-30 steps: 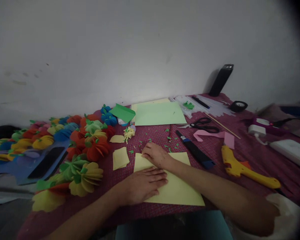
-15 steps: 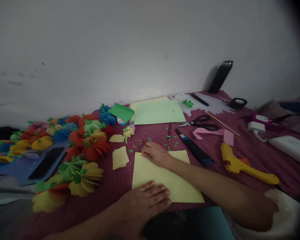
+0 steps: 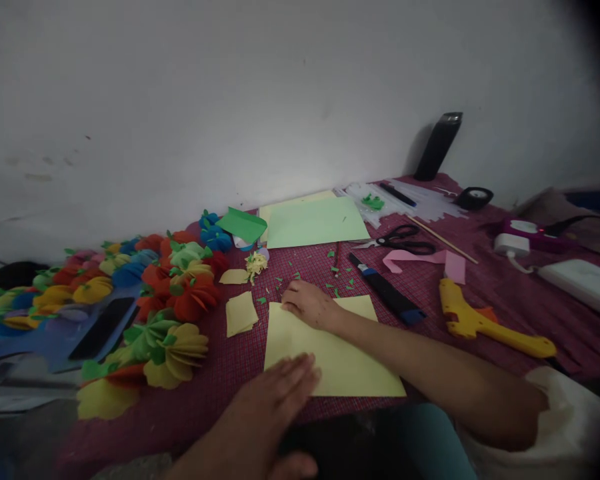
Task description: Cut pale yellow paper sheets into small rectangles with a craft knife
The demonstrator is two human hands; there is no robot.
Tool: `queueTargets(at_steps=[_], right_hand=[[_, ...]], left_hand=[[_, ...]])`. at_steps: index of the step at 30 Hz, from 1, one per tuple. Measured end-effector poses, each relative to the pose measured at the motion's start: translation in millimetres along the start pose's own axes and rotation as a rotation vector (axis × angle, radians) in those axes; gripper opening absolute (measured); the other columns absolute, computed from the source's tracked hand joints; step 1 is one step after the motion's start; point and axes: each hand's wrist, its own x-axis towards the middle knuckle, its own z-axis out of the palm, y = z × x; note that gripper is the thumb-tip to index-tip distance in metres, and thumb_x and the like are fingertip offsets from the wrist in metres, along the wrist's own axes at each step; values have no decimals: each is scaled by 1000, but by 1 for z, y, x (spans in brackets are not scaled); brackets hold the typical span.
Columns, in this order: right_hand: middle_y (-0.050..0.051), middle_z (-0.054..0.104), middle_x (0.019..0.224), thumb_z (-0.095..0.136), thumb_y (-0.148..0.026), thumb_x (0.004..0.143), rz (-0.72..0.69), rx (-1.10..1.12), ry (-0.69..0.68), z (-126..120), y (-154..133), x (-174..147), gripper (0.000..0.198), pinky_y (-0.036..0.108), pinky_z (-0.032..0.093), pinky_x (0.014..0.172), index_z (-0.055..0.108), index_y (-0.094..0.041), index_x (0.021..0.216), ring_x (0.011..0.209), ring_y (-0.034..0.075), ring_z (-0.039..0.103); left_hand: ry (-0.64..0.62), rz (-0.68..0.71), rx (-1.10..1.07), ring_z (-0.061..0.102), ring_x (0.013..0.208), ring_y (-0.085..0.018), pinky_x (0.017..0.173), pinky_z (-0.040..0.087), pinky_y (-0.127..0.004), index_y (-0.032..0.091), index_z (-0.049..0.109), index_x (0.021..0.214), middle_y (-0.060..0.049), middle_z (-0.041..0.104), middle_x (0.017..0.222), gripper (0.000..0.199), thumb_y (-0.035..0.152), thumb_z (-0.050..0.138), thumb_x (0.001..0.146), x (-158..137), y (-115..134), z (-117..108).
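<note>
A black cylindrical bottle (image 3: 437, 148) is standing beyond and to the right of a flat, rectangular yellow paper sheet (image 3: 350, 367), its contents being hidden. The yellow paper sheet is lying on a bench (image 3: 240, 363) draped in purplish-red checked cloth (image 3: 510, 303). Just left of the sheet, a stack of small yellow paper pieces (image 3: 241, 315) is lying, with many-petalled red, yellow, green and blue paper flowers (image 3: 195, 297) crowding farther left. Beyond the sheet, a smooth pale green paper sheet (image 3: 315, 225) is lying flat; to the right, a slim black-and-blue cutter (image 3: 391, 293) is lying near and a yellow plastic glue gun (image 3: 460, 312) farther off. The right hand (image 3: 307, 303) is resting on the sheet's far edge with fingers curling down; whether it is pinching the paper, I cannot tell. The left hand (image 3: 275, 400), slightly blurred, is spreading open over the near left corner, fingers extending, thumb standing apart, nothing showing in its grasp.
</note>
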Motion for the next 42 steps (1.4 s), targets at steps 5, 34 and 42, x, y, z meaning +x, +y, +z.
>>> queueTargets(at_steps=[5,34,42], right_hand=[[4,49,79,44,-26,84,-8,-8,2,-2,-1,0,16,25,33,70,55,-16,83,78,14,43],[4,50,79,39,-32,85,-6,-106,-30,-4,0,1,22,27,33,67,56,-17,83,76,15,45],[4,50,80,38,-32,85,-5,-109,-33,-5,1,0,22,28,35,69,55,-17,85,78,16,46]], left_hand=[[-103,-141,61,13,127,-28,102,18,-43,16,9,135,-12,11,141,88,64,41,69,-1,-13,-5],[15,22,356,20,126,-22,100,25,-36,11,18,133,-10,27,137,59,30,41,81,41,24,61],[141,148,385,41,114,-18,91,39,-29,13,35,125,-8,51,120,46,26,40,82,35,29,46]])
